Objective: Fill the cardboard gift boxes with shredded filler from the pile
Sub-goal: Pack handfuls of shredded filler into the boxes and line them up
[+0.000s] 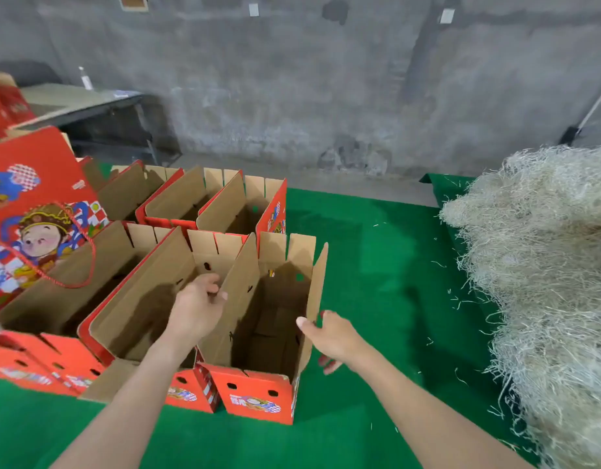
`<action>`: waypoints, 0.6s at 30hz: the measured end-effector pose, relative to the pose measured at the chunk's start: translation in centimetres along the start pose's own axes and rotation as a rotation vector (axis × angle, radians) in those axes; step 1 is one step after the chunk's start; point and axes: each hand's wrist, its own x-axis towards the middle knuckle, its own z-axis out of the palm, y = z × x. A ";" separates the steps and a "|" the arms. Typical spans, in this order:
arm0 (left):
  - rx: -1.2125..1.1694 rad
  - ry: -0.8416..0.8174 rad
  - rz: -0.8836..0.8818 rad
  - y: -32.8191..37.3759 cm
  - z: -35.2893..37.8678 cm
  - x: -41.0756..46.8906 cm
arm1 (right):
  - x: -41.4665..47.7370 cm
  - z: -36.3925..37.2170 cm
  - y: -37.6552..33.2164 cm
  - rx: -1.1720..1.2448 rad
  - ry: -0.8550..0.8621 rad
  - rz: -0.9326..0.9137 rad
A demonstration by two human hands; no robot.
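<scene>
1. Red cardboard gift box with a brown inside [258, 397] is sitting close to the near edge of the green-covered counter [377, 265]. Its flaps are standing up and no filler is showing inside.
2. Left hand [199, 304] is gripping the box's tall left flap [241, 282], fingers curling over its top edge. It is probably pulling the flap outward to open the mouth wide.
3. Right hand [336, 336] is pinching the right flap [317, 286], thumb inside and fingers outside. By my read it is spreading the opening from the other side.
4. Pale shredded filler pile [546, 282] is lying along the counter's right edge, well apart from the box, with loose strands scattering on the green between them.
5. More open red boxes [177, 201] are standing in rows toward the left edge and far-left corner, touching each other and looking unfilled. They are likely grouped for filling in one run.
6. Printed red box with a cartoon figure and rope handle [38, 231] is leaning at the left edge.
7. Judgement: filling is not yet starting. One hand is going to need to let go and reach right to the pile.
</scene>
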 end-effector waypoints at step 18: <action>0.576 -0.493 0.817 3.3 5.0 2.3 | 0.2 -12.2 7.6 -0.748 0.045 0.074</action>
